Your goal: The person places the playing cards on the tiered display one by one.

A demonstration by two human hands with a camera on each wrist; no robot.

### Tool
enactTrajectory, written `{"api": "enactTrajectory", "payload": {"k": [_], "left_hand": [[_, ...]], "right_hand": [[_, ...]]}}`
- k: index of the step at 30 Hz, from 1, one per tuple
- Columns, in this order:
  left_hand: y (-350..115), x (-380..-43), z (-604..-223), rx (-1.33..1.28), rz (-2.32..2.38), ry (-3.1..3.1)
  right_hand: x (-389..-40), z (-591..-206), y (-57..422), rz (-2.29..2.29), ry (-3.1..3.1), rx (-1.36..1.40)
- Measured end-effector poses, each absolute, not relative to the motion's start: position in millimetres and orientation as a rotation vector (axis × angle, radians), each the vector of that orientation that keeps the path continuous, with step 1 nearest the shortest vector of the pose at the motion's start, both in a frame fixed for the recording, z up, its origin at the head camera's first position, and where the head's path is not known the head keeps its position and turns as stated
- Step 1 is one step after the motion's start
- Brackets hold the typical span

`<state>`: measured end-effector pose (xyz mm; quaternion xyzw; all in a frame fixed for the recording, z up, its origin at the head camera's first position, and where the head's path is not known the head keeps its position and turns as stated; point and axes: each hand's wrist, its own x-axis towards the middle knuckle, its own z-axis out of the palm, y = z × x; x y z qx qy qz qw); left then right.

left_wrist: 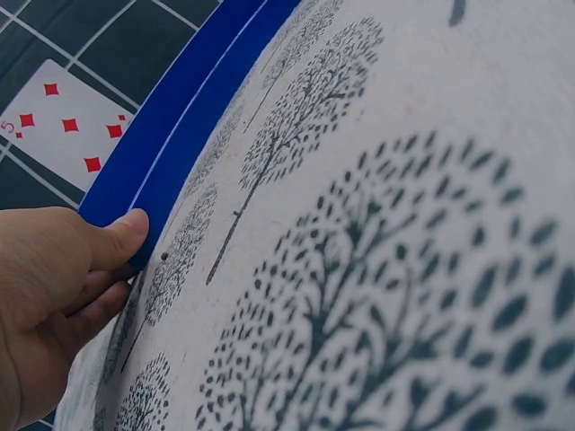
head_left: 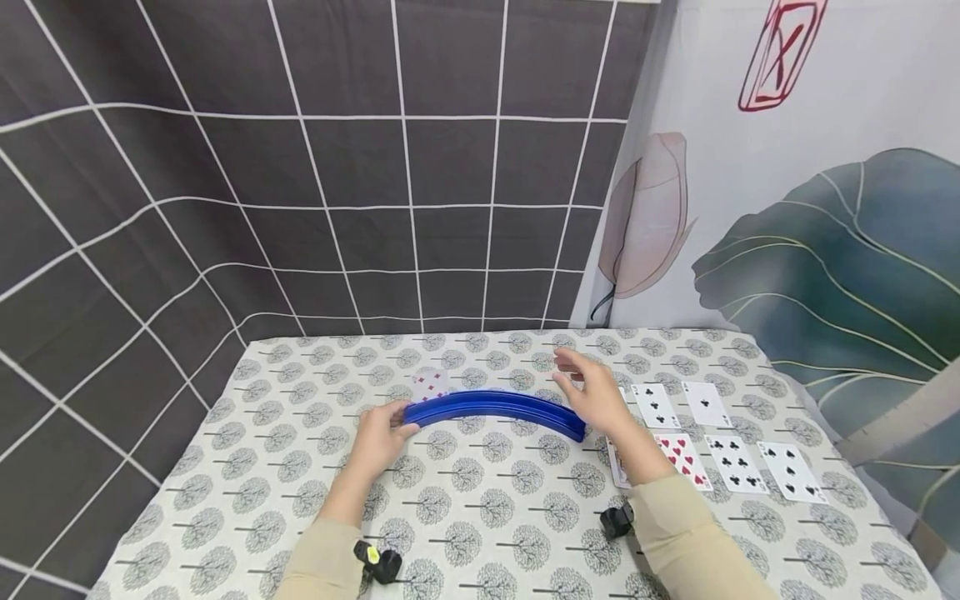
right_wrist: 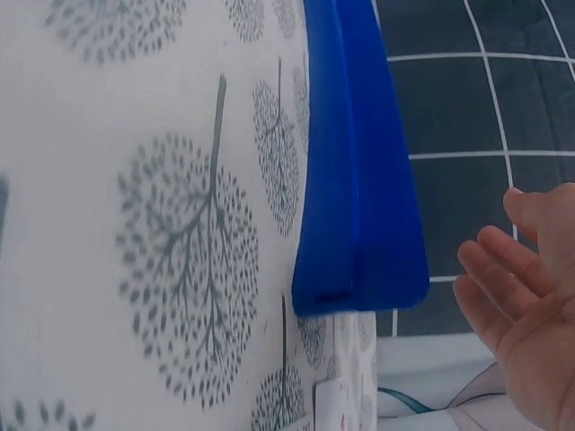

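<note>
A curved blue playing-card holder (head_left: pixel 495 406) stands on the tablecloth, its long grooved body bowed across the middle. My left hand (head_left: pixel 377 439) pinches its left end, with the thumb on the near side in the left wrist view. A five of diamonds card (left_wrist: pixel 67 126) stands up behind the holder's front edge near that hand, its lower part hidden. Beyond the holder's right end is my right hand (head_left: pixel 596 396), fingers loosely bent and holding nothing. In the right wrist view a gap separates this hand from the blue holder (right_wrist: pixel 359 180).
Face-up cards lie in two rows at the right, including a three of clubs (head_left: pixel 654 406), an ace (head_left: pixel 705 404), a hearts card (head_left: pixel 684 461) and other black cards (head_left: pixel 792 472). My right forearm partly covers some. A dark tiled curtain (head_left: pixel 450 167) hangs behind the table.
</note>
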<state>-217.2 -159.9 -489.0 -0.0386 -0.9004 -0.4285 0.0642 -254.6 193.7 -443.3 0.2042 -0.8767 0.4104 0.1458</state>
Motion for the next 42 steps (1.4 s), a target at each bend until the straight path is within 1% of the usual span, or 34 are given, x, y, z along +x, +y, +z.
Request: {"api": "enactTrajectory", "payload": {"k": [13, 22, 42], "left_hand": [[-163, -220, -493, -0.111, -1.270, -2.722], [-163, -218, -491, -0.097, -1.282, -2.729], [-160, -218, -490, -0.111, -1.301, -2.719]], "right_hand": [[-256, -448, 206, 1.145, -2.519, 0.550], [-251, -444, 213, 1.142, -2.526, 0.524], [-245, -451, 259, 1.039, -2.588, 0.430]]}}
